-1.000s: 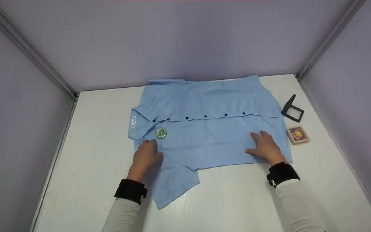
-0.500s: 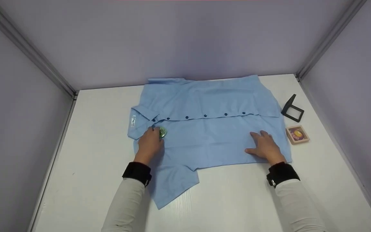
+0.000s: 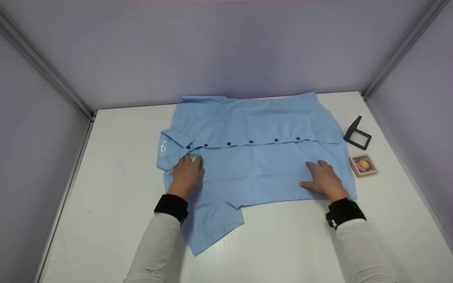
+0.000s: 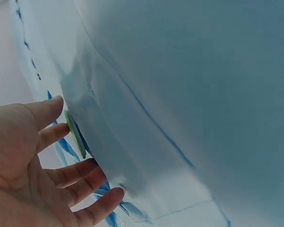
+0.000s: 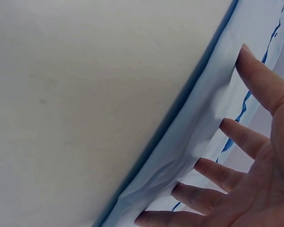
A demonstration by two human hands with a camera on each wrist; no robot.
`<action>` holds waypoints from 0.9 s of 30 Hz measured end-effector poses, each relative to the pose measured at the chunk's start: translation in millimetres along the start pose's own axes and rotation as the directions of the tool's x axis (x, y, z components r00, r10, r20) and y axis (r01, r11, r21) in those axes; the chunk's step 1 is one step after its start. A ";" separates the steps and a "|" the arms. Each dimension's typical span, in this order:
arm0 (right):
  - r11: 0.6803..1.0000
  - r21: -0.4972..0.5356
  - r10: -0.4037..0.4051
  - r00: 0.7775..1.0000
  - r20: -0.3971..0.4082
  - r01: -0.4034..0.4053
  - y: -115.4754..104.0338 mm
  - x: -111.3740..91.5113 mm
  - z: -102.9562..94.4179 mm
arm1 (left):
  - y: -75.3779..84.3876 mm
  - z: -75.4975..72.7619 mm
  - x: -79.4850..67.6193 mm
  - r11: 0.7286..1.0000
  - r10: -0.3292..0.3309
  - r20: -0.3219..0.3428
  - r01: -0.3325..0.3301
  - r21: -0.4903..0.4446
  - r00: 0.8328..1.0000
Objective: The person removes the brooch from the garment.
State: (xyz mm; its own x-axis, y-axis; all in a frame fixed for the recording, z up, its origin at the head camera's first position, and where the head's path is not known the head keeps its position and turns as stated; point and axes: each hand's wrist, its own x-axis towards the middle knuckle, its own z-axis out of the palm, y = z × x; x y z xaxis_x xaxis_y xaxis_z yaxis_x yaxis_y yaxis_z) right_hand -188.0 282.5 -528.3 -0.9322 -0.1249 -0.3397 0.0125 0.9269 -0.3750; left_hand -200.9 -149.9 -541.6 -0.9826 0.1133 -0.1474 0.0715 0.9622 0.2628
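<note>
A light blue short-sleeved shirt lies flat, its collar to the left and a row of dark buttons along its middle. Just below the collar sits a round green pin badge, mostly covered by fingers in the head view. My left hand is over it; the left wrist view shows the index fingertip touching the badge's edge, the thumb close by and the other fingertips on the cloth. With fingers spread, my right hand rests on the shirt near its hem, fingertips pressed to the fabric.
Right of the hem stand a small wooden box with a purple and yellow piece inside and, behind it, a black hinged frame. The white table is bounded by grey panels at the back and sides.
My left hand has moved up and slightly right from the cloth below the badge, and now covers most of it. The right hand has stayed in place.
</note>
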 end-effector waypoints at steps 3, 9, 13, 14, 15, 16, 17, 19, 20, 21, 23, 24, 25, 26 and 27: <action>1.000 0.003 0.010 1.000 0.005 -0.010 0.6 0.0 -0.2 | 1.3 2.8 1.9 0.999 0.014 -0.039 -0.013 0.032 0.999; 1.000 0.005 0.026 1.000 0.017 -0.026 0.0 -0.1 -0.1 | 3.9 6.7 5.5 0.998 0.041 -0.110 -0.035 0.059 0.993; 1.000 0.010 0.029 0.999 0.019 -0.029 -0.4 -0.3 0.5 | 4.3 9.0 8.3 0.997 0.060 -0.153 -0.051 0.058 0.986; 0.999 0.011 0.031 0.999 0.018 -0.031 -0.2 -0.2 0.7 | 4.1 9.4 8.9 0.997 0.065 -0.166 -0.057 0.054 0.984; 0.999 0.011 0.031 0.999 0.018 -0.031 0.0 -0.2 0.9 | 3.8 9.9 9.4 0.997 0.072 -0.179 -0.064 0.052 0.981; 0.999 0.010 0.030 0.999 0.016 -0.030 0.2 -0.2 0.9 | 3.5 10.2 9.5 0.996 0.078 -0.189 -0.070 0.050 0.979; 1.000 0.009 0.030 0.999 0.015 -0.030 0.3 -0.2 0.9 | 3.2 10.2 9.2 0.996 0.082 -0.191 -0.074 0.049 0.978; 1.000 -0.005 0.014 1.000 0.004 -0.014 0.4 -0.3 0.8 | 2.8 10.0 8.0 0.994 0.097 -0.200 -0.086 0.061 0.975; 1.000 -0.010 0.009 1.000 0.001 -0.009 0.4 -0.4 0.7 | 2.7 9.9 7.3 0.993 0.104 -0.205 -0.091 0.069 0.973; 1.000 -0.016 0.003 1.000 -0.004 -0.003 0.5 -0.4 0.6 | 2.7 9.5 6.5 0.993 0.109 -0.207 -0.096 0.075 0.972; 1.000 -0.030 -0.007 1.000 -0.010 0.007 0.3 -0.8 0.3 | 3.2 8.4 4.9 0.990 0.120 -0.207 -0.103 0.092 0.971; 0.999 -0.034 -0.010 1.000 -0.011 0.009 0.1 -0.8 0.1 | 3.3 8.0 4.5 0.989 0.124 -0.204 -0.105 0.100 0.971; 0.999 -0.033 -0.007 1.000 -0.008 0.007 -0.5 -0.5 -0.1 | 3.4 7.7 4.3 0.989 0.124 -0.200 -0.106 0.100 0.972; 1.000 -0.031 -0.001 1.000 -0.003 0.001 -1.3 0.1 -0.3 | 3.3 7.7 4.8 0.989 0.123 -0.196 -0.105 0.101 0.973; 1.000 -0.028 0.009 1.000 0.007 -0.008 -3.0 0.5 -1.1 | 3.2 7.6 5.3 0.990 0.119 -0.192 -0.101 0.100 0.974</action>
State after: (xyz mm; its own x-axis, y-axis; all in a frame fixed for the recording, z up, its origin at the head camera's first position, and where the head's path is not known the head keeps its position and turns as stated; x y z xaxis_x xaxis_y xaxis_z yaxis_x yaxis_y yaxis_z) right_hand -188.9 280.0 -526.4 -0.9296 -0.1193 -0.3488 0.0103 0.9374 -0.3480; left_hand -204.5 -144.3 -548.8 -0.9816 0.1775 0.0706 0.1875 0.9657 0.1795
